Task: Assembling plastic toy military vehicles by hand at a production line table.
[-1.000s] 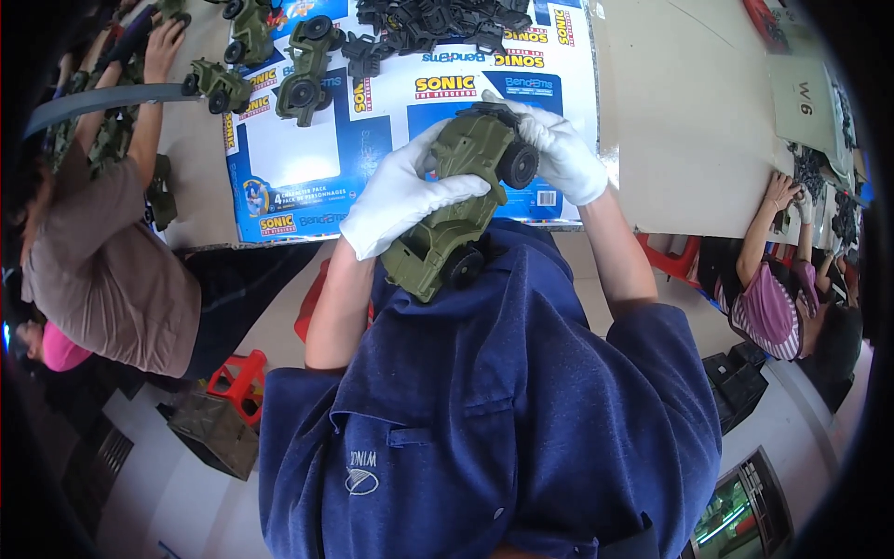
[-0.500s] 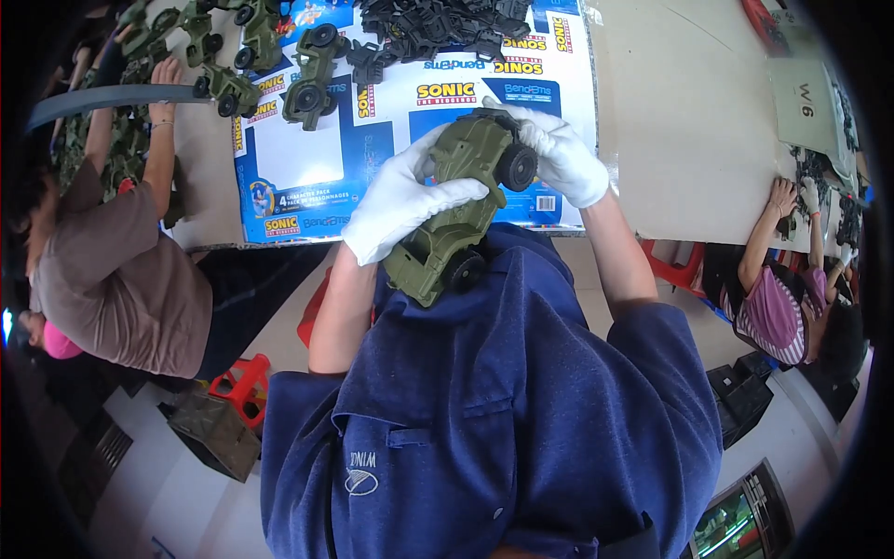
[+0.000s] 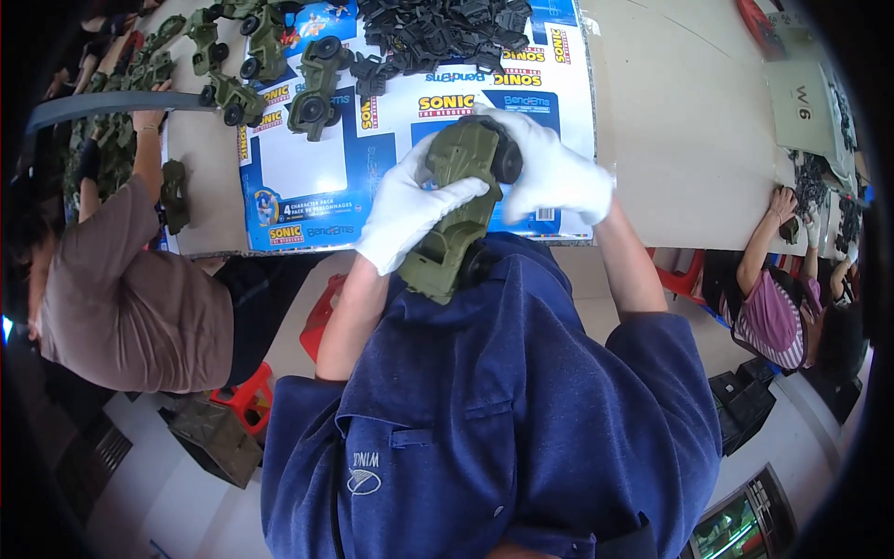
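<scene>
A dark green toy jeep (image 3: 455, 228) with black wheels is tilted over the table's front edge, close to my chest. My left hand (image 3: 410, 205), in a white glove, grips it along the left side, with the thumb across the body. At the jeep's far end my right hand (image 3: 551, 168), also gloved, is closed around the front by the black wheel. The right fingertips are partly hidden behind the jeep, and I cannot make out any small part in them.
A printed blue and white sheet (image 3: 307, 172) covers the table before me. On it lie a heap of black plastic parts (image 3: 438, 33) and several green toy jeeps (image 3: 317, 88). Co-workers sit at left (image 3: 140, 289) and far right (image 3: 773, 317). A grey strip (image 3: 112, 104) crosses at left.
The jeep has turned slightly in my hands, showing less of its wheels. My right hand has shifted around its far end. At left, the co-worker's arms moved and a green jeep shows beside them.
</scene>
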The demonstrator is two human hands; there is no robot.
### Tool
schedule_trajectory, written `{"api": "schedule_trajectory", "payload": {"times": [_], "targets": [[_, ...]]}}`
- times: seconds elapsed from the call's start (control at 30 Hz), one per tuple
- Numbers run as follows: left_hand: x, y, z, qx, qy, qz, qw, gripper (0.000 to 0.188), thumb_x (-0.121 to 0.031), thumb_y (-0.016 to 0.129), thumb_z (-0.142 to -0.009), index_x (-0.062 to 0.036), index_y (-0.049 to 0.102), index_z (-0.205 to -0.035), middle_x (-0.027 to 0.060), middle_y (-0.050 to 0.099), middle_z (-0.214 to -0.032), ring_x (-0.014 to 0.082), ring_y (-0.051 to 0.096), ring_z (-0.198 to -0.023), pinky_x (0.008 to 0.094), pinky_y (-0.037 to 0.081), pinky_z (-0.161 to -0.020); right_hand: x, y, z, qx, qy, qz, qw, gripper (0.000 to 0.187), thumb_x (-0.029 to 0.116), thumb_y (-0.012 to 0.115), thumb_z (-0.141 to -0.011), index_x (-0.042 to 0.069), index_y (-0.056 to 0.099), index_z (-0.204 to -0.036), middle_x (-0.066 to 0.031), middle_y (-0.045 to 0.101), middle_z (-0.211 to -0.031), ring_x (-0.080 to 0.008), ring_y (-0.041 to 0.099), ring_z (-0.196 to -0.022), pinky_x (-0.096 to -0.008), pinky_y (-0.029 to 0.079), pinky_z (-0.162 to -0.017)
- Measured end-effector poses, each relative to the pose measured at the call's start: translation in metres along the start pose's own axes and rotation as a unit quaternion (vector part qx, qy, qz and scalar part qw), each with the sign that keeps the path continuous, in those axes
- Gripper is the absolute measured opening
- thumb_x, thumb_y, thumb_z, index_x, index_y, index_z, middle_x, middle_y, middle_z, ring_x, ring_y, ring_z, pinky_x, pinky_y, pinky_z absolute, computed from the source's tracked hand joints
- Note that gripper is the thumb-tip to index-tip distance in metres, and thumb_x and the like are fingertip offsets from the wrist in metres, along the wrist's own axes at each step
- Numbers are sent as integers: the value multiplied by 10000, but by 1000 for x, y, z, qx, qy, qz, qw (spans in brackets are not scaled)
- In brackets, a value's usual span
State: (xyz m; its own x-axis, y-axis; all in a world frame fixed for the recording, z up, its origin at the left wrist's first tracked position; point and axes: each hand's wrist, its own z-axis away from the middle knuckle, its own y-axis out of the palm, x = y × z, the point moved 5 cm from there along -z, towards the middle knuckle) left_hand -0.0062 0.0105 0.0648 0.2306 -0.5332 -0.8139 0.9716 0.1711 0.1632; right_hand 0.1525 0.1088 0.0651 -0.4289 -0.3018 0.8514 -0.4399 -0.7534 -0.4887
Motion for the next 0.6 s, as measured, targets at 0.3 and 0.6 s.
{"api": "schedule_trajectory", "payload": {"times": [0.3, 0.6], "targets": [[0, -2, -14, 76, 279, 60, 955, 997, -562, 807, -758, 4, 401, -1471, 137, 458, -1457, 235, 456, -1331, 350, 349, -1114, 11, 12, 0, -87, -119, -111, 983, 1081, 335, 910, -518, -4, 442, -1432, -205, 500, -1435, -354, 482, -1339, -397, 367, -1137], [-11, -4, 7, -7, 349, -102, 932, 877, -691, 596, -867, 11, 489, -1382, 161, 562, -1337, 265, 544, -1249, 367, 409, -1055, 31, 48, 11, -253, -164, -161, 940, 912, 455, 852, -674, 6, 457, -1363, -223, 561, -1320, -390, 567, -1202, -430, 425, -1050]]}}
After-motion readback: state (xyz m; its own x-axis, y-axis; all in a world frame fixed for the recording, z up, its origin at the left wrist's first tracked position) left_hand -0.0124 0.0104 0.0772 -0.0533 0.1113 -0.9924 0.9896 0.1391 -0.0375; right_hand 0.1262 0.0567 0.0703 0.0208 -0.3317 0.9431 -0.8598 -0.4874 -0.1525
